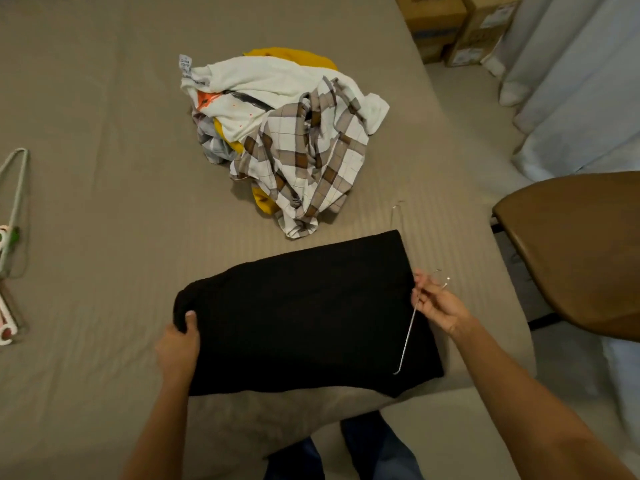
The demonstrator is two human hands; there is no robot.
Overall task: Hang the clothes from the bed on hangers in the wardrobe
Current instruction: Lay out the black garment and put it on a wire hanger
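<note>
A plain black garment lies folded flat on the bed between the two hands. The left hand grips its left corner, thumb on top; the right hand pinches a thin wire hanger crossing its right edge. Beyond the hands sits a crumpled clothes pile; a brown chair stands right of the right hand.

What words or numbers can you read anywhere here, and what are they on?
No text here is clear enough to read.
Care tag on the white garment: print too small and blurred.
Printed strip at the same garment's edge: blurred.
Labels on the cardboard boxes beyond the bed: blurred.
</note>
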